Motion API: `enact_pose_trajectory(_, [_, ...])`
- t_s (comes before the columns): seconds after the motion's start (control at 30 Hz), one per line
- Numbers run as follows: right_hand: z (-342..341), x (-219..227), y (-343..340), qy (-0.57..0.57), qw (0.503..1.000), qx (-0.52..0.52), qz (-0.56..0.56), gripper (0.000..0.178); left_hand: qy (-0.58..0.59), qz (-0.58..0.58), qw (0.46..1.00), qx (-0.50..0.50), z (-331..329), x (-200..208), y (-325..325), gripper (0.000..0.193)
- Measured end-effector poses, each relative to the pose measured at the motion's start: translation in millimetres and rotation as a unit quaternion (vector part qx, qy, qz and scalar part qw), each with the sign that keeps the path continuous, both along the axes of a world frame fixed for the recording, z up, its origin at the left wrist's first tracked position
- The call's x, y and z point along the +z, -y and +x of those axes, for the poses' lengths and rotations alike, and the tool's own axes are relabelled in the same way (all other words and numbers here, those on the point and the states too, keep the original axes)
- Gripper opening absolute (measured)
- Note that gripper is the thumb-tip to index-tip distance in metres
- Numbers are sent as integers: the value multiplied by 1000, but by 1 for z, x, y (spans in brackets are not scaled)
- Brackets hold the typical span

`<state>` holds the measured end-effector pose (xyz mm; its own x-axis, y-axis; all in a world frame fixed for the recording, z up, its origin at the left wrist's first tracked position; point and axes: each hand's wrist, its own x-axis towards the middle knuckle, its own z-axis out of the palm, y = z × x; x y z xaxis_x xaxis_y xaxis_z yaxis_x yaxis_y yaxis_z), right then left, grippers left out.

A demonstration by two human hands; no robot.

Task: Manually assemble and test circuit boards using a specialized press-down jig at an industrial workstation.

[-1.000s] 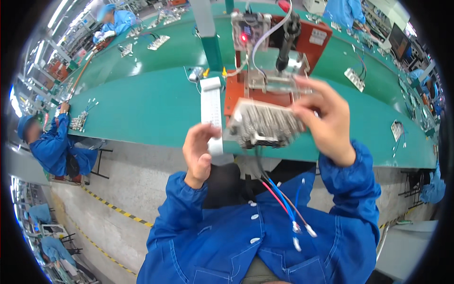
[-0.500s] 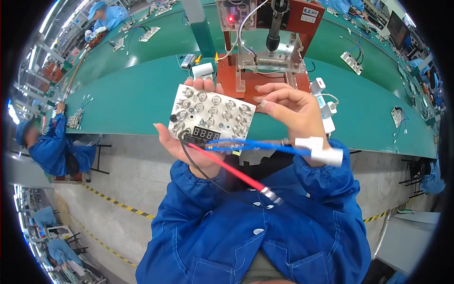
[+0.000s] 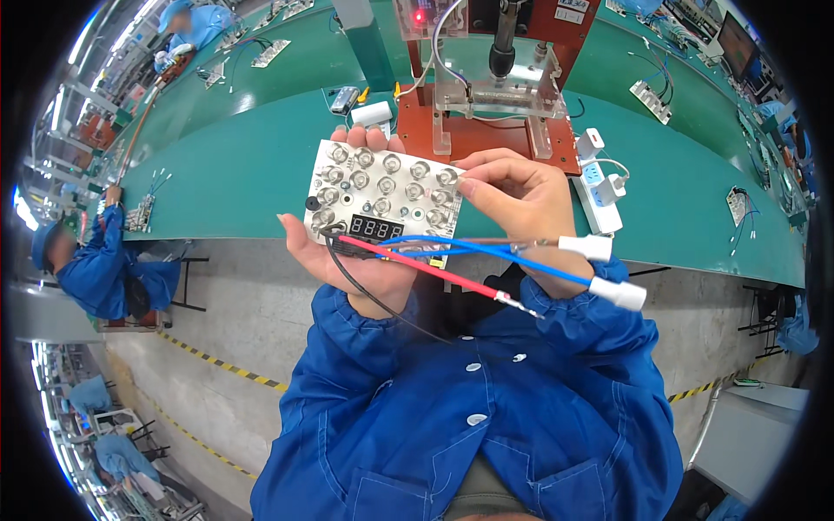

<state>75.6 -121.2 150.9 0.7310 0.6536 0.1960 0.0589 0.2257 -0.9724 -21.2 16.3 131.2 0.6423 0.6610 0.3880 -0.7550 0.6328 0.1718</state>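
A white circuit board with rows of round metal springs and a small dark digit display lies face up across my left hand. That hand supports it from beneath, fingertips showing past the far edge and thumb out at the left. My right hand pinches the board's right edge between thumb and fingers. From the near edge, a red wire with a bare metal terminal runs right. Blue wires end in white plug housings over my right wrist. A thin black wire hangs toward my jacket.
Beyond the board stands a red test fixture with clear plastic parts and a red light. A white power strip with plugs is at its right. A green bench stretches both ways, carrying other wired boards. Co-workers in blue sit at left.
My right fingers have closed in on the board's right edge, from just beside it. The board has shifted slightly away and levelled, and the dangling wires have swung right.
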Motion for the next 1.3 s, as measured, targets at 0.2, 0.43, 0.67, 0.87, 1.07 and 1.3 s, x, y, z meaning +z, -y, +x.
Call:
enact_pose_trajectory(0.2, [-1, -2, -5, -9, 1000, -11, -5, 14, -16, -18, 1000, 13, 1, 2, 1, 85])
enact_pose_trajectory(0.43, [-3, -15, -6, 99, 994, -47, -7, 11, -56, -23, 998, 33, 1, 7, 4, 77])
enact_pose_trajectory(0.67, [7, -9, 7, -127, 986, 103, -8, 25, 32, 26, 995, -90, 4, -6, -5, 81])
enact_pose_trajectory(0.87, [14, -21, 51, -111, 993, 35, -30, 23, -94, 135, 983, -85, -8, -18, 4, 95])
enact_pose_trajectory(1.07, [111, -30, 149, -102, 962, -242, 73, 26, -472, 562, 589, 339, -41, -77, -69, 33])
enact_pose_trajectory(1.3, [288, -127, 176, -104, 932, -346, 24, 27, -570, 498, 393, 523, -36, -123, -114, 22])
